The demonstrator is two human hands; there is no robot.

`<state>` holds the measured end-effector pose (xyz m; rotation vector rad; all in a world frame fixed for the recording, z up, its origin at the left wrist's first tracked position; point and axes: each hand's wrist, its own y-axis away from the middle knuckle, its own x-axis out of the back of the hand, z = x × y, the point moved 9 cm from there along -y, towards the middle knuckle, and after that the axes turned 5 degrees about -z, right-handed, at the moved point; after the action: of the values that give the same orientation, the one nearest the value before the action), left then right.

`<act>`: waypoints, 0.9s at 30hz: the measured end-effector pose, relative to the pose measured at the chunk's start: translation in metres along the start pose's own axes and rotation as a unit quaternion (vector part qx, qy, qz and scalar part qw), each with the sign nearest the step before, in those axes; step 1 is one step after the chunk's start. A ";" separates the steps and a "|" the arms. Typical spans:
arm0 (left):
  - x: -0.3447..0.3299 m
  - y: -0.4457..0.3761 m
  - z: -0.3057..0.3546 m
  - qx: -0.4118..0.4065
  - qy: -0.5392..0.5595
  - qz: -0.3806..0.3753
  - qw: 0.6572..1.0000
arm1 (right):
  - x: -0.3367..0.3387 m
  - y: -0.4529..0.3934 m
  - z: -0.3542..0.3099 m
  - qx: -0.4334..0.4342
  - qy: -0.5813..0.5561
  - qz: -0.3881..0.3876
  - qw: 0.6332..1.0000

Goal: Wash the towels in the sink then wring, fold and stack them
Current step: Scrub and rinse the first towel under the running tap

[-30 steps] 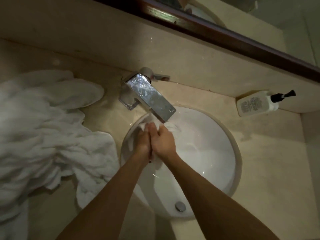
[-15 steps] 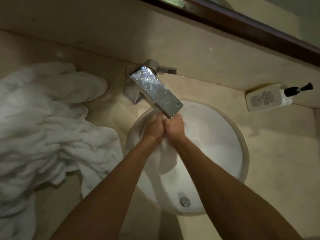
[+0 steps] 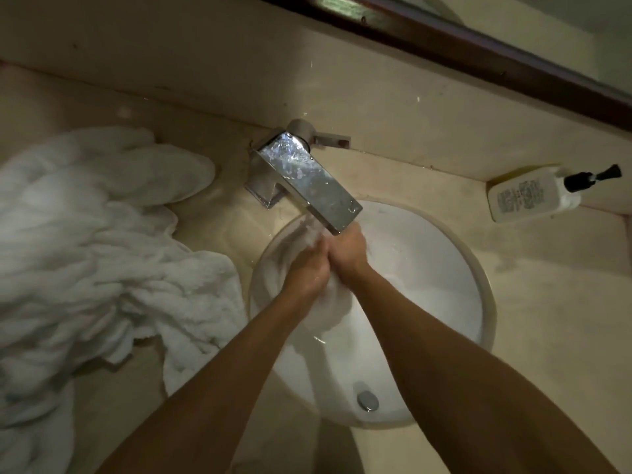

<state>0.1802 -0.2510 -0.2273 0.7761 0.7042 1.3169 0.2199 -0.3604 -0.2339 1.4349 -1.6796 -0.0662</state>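
A small white towel hangs bunched in the round white sink, under the spout of the chrome faucet. My left hand and my right hand grip it side by side, knuckles touching, just below the spout. Part of the towel trails down between my wrists; another fold shows left of my left hand. A large heap of crumpled white towels lies on the counter to the left of the sink.
A white pump bottle lies on its side at the back right of the beige counter. The drain plug sits at the near side of the basin. A dark-framed mirror runs along the wall above.
Both hands have stayed pressed together on the towel under the spout, working it slightly; a second ago they were a little lower in the basin. The view has shifted a bit.
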 end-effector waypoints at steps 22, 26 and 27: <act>0.014 0.002 -0.062 0.052 0.411 -0.098 0.905 | 0.001 0.111 0.069 -0.202 -0.611 -0.195 0.740; -0.014 0.037 -0.059 0.164 0.406 -0.246 0.865 | 0.024 0.111 0.087 -0.161 -0.379 -0.147 0.899; -0.015 0.039 -0.058 0.178 0.382 -0.258 0.869 | 0.034 0.102 0.082 -0.133 -0.335 -0.114 0.926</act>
<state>0.1088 -0.2569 -0.2278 0.2707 1.7006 0.9739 0.0919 -0.3948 -0.2056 1.4764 -1.9183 -0.9752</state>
